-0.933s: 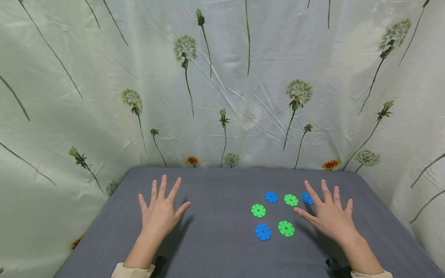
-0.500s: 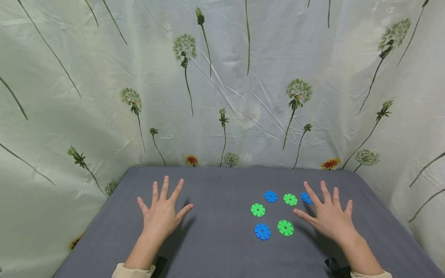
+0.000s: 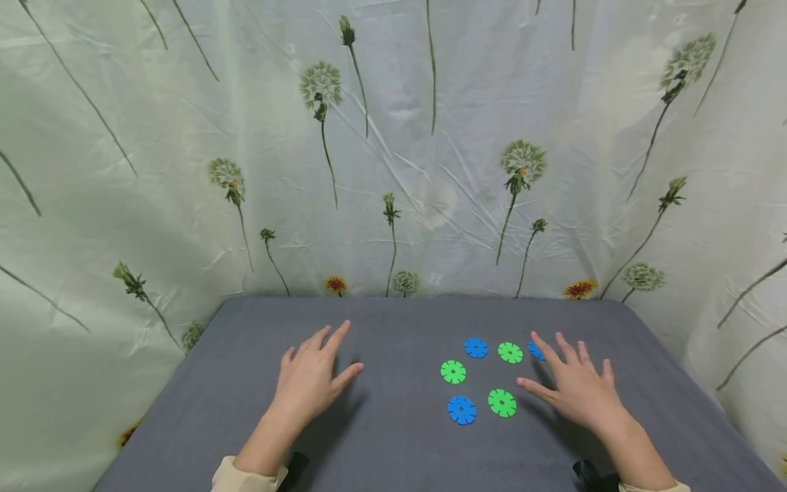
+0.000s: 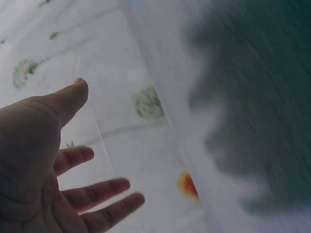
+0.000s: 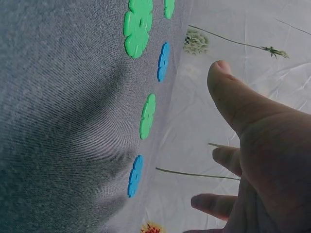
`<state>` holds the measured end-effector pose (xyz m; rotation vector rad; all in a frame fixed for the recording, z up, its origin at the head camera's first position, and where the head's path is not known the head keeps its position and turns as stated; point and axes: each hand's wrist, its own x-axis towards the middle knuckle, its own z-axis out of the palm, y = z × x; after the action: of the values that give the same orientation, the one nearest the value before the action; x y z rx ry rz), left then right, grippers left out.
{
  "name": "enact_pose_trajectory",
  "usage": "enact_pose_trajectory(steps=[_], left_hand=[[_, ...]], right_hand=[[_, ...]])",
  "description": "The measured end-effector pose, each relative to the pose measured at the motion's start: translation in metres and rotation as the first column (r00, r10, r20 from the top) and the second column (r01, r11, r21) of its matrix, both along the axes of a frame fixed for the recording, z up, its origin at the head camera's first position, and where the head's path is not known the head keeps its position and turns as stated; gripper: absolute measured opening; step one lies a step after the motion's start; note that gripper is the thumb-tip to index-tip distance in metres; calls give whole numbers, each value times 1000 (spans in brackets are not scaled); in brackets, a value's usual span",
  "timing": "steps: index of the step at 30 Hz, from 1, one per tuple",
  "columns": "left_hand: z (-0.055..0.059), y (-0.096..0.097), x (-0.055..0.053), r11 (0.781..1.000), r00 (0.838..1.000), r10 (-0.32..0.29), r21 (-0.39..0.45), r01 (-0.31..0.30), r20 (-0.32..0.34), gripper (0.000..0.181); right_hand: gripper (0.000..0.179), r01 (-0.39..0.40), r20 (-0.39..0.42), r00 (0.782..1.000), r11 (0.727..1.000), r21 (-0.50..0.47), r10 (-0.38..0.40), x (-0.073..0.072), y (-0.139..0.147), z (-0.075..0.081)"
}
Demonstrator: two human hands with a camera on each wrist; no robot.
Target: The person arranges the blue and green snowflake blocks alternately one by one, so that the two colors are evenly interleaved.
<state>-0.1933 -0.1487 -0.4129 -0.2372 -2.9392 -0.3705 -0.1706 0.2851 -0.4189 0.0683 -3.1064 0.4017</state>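
Discs, three green and three blue, are lying flat on the grey table in your head view, right of its middle. Your left hand is hovering with its thumb held away from the fingers, a wide stretch of tabletop separating it from the leftmost green disc. Your right hand is hovering with fingers spread, partly covering the rightmost blue disc. The far edge is meeting the flowered curtain; your sleeves are running out of frame.

From your left wrist, thumb and three fingers are showing spread; a fourth finger is hard to make out, and a blurred shadow is darkening the tabletop.

From your right wrist, that rightmost blue disc is showing whole, while the frame is cutting off the topmost green one and your lowest finger.
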Motion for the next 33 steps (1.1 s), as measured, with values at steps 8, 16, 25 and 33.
enact_pose_trajectory(steps=[8,16,25,33], left_hand=[[0,37,4,960,964,-265,98,264,0,53],[-12,67,3,840,832,-533,208,501,151,41],[-30,93,4,782,729,-623,183,596,283,43],[-42,101,0,758,706,-642,108,643,300,60]], right_hand=[[70,-91,-15,996,995,-46,91,0,-7,-3],[43,-116,68,988,962,-245,136,-5,-13,-13],[42,-232,83,947,842,-487,309,-7,-8,-31],[39,-256,84,926,776,-577,369,-15,-4,-39]])
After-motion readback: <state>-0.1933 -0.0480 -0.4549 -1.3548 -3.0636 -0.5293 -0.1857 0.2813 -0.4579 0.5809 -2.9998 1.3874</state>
